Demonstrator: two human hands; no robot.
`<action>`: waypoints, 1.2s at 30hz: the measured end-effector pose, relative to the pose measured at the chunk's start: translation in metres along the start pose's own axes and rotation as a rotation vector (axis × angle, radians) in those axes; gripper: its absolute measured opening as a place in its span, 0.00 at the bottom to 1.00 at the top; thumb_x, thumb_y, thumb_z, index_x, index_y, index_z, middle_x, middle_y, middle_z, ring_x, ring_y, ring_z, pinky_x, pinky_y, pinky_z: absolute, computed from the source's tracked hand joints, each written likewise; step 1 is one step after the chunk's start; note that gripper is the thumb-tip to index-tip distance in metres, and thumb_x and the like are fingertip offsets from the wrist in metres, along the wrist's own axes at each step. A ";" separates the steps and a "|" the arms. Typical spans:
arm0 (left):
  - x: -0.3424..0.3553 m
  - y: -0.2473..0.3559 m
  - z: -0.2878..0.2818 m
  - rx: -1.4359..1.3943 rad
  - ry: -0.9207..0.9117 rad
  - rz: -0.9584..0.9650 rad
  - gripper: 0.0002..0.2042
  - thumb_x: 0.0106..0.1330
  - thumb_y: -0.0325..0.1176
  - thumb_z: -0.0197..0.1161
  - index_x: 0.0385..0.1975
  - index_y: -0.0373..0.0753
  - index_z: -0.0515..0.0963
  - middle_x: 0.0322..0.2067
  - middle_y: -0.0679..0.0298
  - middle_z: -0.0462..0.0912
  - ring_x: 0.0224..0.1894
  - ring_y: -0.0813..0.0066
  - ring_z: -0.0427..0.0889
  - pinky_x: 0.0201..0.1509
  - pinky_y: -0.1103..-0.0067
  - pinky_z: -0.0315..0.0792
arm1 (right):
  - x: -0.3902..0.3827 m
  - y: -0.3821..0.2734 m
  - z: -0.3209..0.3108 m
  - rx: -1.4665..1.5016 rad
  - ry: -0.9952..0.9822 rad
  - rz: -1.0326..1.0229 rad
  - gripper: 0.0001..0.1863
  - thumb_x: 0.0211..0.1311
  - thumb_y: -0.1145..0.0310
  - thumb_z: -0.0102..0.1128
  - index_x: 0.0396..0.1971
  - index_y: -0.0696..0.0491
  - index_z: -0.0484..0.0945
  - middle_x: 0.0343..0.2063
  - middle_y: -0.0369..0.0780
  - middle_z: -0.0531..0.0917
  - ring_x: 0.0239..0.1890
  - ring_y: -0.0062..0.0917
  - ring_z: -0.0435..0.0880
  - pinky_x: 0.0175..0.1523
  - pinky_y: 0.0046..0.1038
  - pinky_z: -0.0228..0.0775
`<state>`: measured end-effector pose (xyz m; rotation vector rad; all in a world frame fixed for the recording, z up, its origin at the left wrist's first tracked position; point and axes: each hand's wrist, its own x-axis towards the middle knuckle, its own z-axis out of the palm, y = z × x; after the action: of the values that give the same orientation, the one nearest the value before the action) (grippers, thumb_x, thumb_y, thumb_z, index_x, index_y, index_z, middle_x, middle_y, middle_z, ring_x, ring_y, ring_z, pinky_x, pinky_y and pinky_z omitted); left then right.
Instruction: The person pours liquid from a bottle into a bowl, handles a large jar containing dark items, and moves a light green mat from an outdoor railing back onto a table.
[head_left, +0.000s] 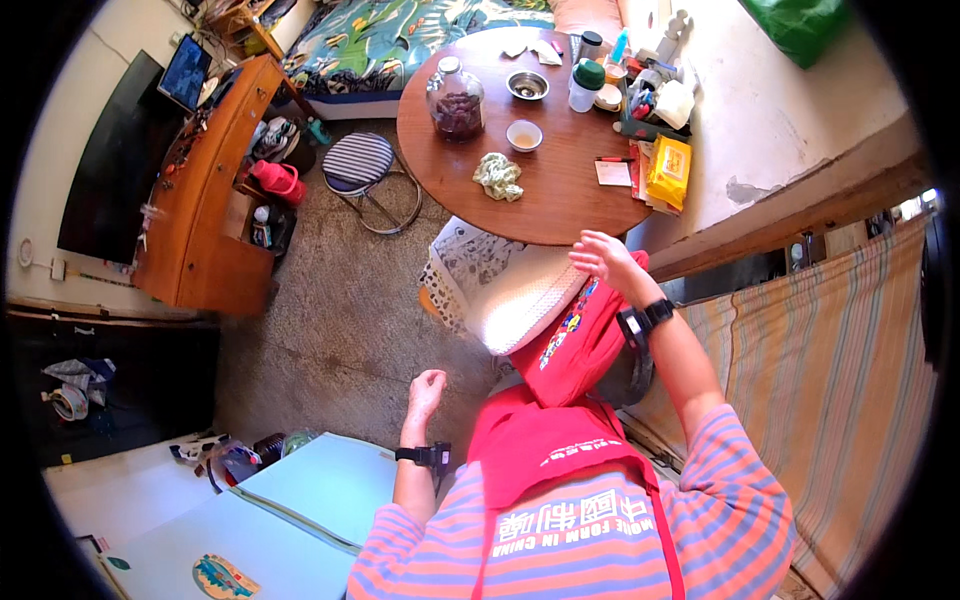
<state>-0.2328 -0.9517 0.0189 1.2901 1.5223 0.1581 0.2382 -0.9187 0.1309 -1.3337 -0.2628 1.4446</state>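
Note:
My right hand (603, 258) is raised at the near edge of the round wooden table (540, 215), fingers extended and apart, holding nothing. Beneath it are a red cloth item (560, 350) with a colourful print and a white woven cushion (510, 305), beside a black-and-white patterned fabric (450, 260) on a seat; whether my fingertips touch them I cannot tell. My left hand (426, 393) hangs low over the floor, fingers curled, with nothing visible in it. A red apron (530, 450) covers my front.
The table bears a glass jar (455, 105), bowls (525, 135), a crumpled cloth (497, 175) and a yellow pack (668, 170). A striped stool (357, 163) and wooden desk (200, 230) stand left, a pale appliance (310, 485) lower left, a striped curtain (820, 400) right.

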 end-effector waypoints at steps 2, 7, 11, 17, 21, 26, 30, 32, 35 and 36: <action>-0.007 0.005 0.003 -0.078 0.005 0.039 0.13 0.67 0.39 0.58 0.43 0.37 0.81 0.32 0.63 0.85 0.34 0.78 0.82 0.38 0.80 0.73 | 0.027 -0.008 0.010 -0.043 0.026 0.057 0.24 0.65 0.69 0.56 0.59 0.58 0.63 0.46 0.47 0.75 0.47 0.39 0.81 0.47 0.39 0.79; -0.018 -0.027 0.017 -0.182 0.097 -0.081 0.11 0.68 0.37 0.59 0.42 0.38 0.81 0.32 0.65 0.84 0.32 0.81 0.81 0.32 0.83 0.71 | 0.127 -0.025 0.027 -0.076 0.084 0.138 0.21 0.62 0.67 0.59 0.52 0.53 0.65 0.47 0.47 0.73 0.50 0.41 0.79 0.51 0.40 0.77; -0.038 -0.027 0.040 -0.303 0.162 -0.255 0.11 0.68 0.36 0.58 0.42 0.38 0.81 0.33 0.66 0.84 0.33 0.81 0.82 0.33 0.84 0.72 | 0.215 -0.047 0.023 -0.083 0.137 0.184 0.28 0.62 0.68 0.57 0.61 0.55 0.60 0.51 0.48 0.69 0.49 0.42 0.79 0.49 0.43 0.78; -0.076 -0.001 0.114 -0.436 0.304 -0.465 0.11 0.67 0.36 0.59 0.41 0.38 0.82 0.31 0.64 0.85 0.34 0.78 0.83 0.36 0.82 0.73 | 0.329 -0.072 0.027 -0.107 0.149 0.188 0.29 0.66 0.65 0.53 0.64 0.55 0.57 0.61 0.52 0.63 0.51 0.45 0.78 0.47 0.43 0.79; -0.097 0.034 0.160 -0.485 0.286 -0.562 0.11 0.68 0.36 0.58 0.43 0.38 0.81 0.34 0.64 0.84 0.36 0.77 0.83 0.37 0.82 0.73 | 0.365 -0.081 0.032 -0.151 0.169 0.156 0.24 0.68 0.66 0.48 0.60 0.56 0.58 0.60 0.51 0.65 0.45 0.45 0.82 0.41 0.39 0.82; -0.096 0.061 0.186 -0.471 0.240 -0.564 0.11 0.71 0.36 0.55 0.43 0.38 0.80 0.39 0.66 0.83 0.40 0.77 0.84 0.40 0.83 0.74 | 0.396 -0.098 0.015 -0.092 0.218 0.123 0.18 0.65 0.75 0.43 0.55 0.61 0.63 0.50 0.51 0.73 0.46 0.44 0.81 0.43 0.40 0.83; -0.093 0.079 0.192 -0.441 0.289 -0.540 0.11 0.71 0.36 0.55 0.43 0.38 0.80 0.39 0.66 0.83 0.40 0.77 0.84 0.39 0.83 0.74 | 0.381 -0.107 0.008 -0.151 0.184 -0.023 0.15 0.63 0.79 0.41 0.49 0.63 0.67 0.46 0.50 0.77 0.40 0.40 0.84 0.43 0.38 0.83; -0.100 0.080 0.191 -0.476 0.363 -0.511 0.11 0.68 0.35 0.57 0.43 0.37 0.80 0.34 0.64 0.84 0.37 0.78 0.84 0.38 0.82 0.73 | 0.359 -0.106 0.012 -0.164 0.124 -0.041 0.15 0.63 0.79 0.42 0.50 0.62 0.67 0.45 0.49 0.78 0.38 0.36 0.85 0.42 0.37 0.84; -0.098 0.086 0.193 -0.463 0.330 -0.462 0.11 0.68 0.35 0.58 0.42 0.37 0.81 0.33 0.64 0.84 0.36 0.78 0.83 0.37 0.82 0.73 | 0.316 -0.130 0.009 -0.202 -0.009 -0.026 0.15 0.63 0.77 0.46 0.50 0.59 0.67 0.42 0.45 0.80 0.36 0.34 0.86 0.36 0.32 0.82; -0.096 0.087 0.191 -0.463 0.333 -0.454 0.11 0.68 0.35 0.58 0.42 0.37 0.81 0.33 0.64 0.84 0.36 0.78 0.83 0.37 0.82 0.73 | 0.304 -0.139 0.005 -0.199 -0.011 -0.034 0.15 0.63 0.77 0.46 0.50 0.59 0.67 0.42 0.45 0.80 0.36 0.34 0.86 0.36 0.32 0.82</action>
<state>-0.0494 -1.0862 0.0588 0.5518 1.8829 0.4182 0.3799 -0.6235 0.0655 -1.4746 -0.4442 1.4259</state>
